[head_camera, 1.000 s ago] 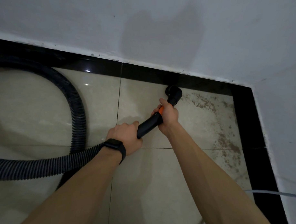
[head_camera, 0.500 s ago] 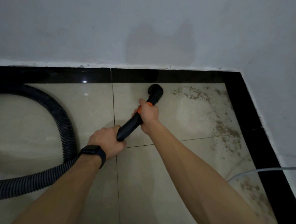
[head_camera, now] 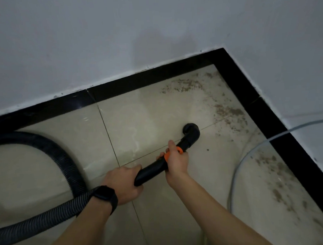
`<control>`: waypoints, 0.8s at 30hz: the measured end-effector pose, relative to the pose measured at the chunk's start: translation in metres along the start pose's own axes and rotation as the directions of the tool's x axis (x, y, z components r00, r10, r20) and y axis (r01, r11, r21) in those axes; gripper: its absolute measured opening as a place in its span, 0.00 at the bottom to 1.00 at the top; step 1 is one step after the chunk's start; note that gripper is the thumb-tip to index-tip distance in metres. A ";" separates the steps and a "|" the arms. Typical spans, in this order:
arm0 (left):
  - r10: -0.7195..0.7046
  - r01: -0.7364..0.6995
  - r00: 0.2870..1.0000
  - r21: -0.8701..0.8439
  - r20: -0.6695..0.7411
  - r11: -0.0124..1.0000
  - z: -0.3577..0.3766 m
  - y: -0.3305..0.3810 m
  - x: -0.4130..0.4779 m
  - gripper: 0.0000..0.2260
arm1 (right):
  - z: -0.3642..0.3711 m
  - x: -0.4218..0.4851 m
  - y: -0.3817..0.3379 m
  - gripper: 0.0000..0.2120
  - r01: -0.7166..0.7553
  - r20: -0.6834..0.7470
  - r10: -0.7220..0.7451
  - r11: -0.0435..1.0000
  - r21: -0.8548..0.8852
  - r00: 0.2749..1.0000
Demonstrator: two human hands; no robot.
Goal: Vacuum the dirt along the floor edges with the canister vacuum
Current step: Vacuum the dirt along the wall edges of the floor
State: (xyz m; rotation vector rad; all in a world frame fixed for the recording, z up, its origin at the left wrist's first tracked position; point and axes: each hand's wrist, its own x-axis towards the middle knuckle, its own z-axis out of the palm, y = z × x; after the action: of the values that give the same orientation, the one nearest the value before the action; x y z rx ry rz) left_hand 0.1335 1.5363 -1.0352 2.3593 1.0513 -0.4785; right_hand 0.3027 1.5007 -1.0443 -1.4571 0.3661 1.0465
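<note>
Gripping the black vacuum pipe [head_camera: 151, 171] with both hands here. The right hand [head_camera: 176, 163] has its fingers curled round it right at the orange ring [head_camera: 167, 155]. The left hand [head_camera: 122, 184] has its fingers wrapped round the back end, where the ribbed hose [head_camera: 41, 219] joins on. There's a black watch [head_camera: 106, 197] on the left wrist.

The pipe points toward 1 o'clock, and its bent nozzle [head_camera: 191, 130] is down on the beige floor [head_camera: 147, 113], just about on a grout line. Brown dirt [head_camera: 228, 111] is scattered from 12 round to 3 o'clock of the nozzle, along the black skirting [head_camera: 155, 75] into the corner. There's more down the right-hand edge toward 5 o'clock.

The hose loops off to 9 o'clock. A thin pale cable [head_camera: 238, 168] curves across the floor at 4 o'clock.
</note>
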 end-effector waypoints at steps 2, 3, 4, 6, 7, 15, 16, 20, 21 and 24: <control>0.006 -0.006 1.000 0.027 -0.008 1.000 0.004 0.001 -0.004 0.09 | -0.006 -0.003 0.003 0.13 -0.003 -0.014 0.004 1.000 0.020 1.000; 0.012 -0.012 1.000 0.034 -0.006 0.999 0.006 0.001 -0.006 0.09 | -0.010 -0.005 0.004 0.13 -0.004 -0.017 0.004 1.000 0.022 1.000; 0.019 -0.019 1.000 0.036 -0.001 0.999 0.008 0.002 -0.009 0.10 | -0.014 -0.007 0.006 0.13 -0.004 -0.021 0.005 1.000 0.018 1.000; 0.033 -0.034 0.999 0.041 0.012 0.999 0.012 0.003 -0.014 0.10 | -0.023 -0.011 0.012 0.13 -0.003 -0.031 0.003 1.000 0.010 1.000; 0.037 -0.037 0.999 0.044 0.017 0.998 0.015 0.004 -0.016 0.10 | -0.026 -0.013 0.014 0.13 -0.005 -0.033 0.005 1.000 0.009 0.999; -0.076 0.075 0.997 -0.039 -0.012 0.996 0.019 -0.013 -0.042 0.10 | 0.000 -0.024 0.027 0.17 -0.033 0.076 0.039 0.996 -0.081 0.996; -0.103 0.102 0.995 -0.048 -0.016 0.994 0.019 -0.021 -0.048 0.10 | 0.007 -0.026 0.034 0.19 -0.038 0.089 0.047 0.994 -0.102 0.995; -0.227 0.224 0.974 -0.102 -0.015 0.969 0.019 -0.053 -0.079 0.11 | 0.034 -0.042 0.069 0.20 -0.078 0.146 0.104 0.982 -0.173 0.984; -0.258 0.254 0.966 -0.114 -0.016 0.960 0.021 -0.059 -0.087 0.11 | 0.039 -0.046 0.077 0.19 -0.080 0.160 0.111 0.978 -0.192 0.981; -0.319 0.316 0.947 -0.110 -0.017 0.942 0.024 -0.068 -0.100 0.10 | 0.048 -0.053 0.093 0.17 -0.058 0.194 0.106 0.970 -0.238 0.975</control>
State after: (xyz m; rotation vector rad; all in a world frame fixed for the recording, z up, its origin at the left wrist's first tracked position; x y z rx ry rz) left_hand 0.0153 1.5024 -1.0251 2.1191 1.4482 -0.4841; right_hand 0.1863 1.5073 -1.0547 -1.5308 0.1608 1.3300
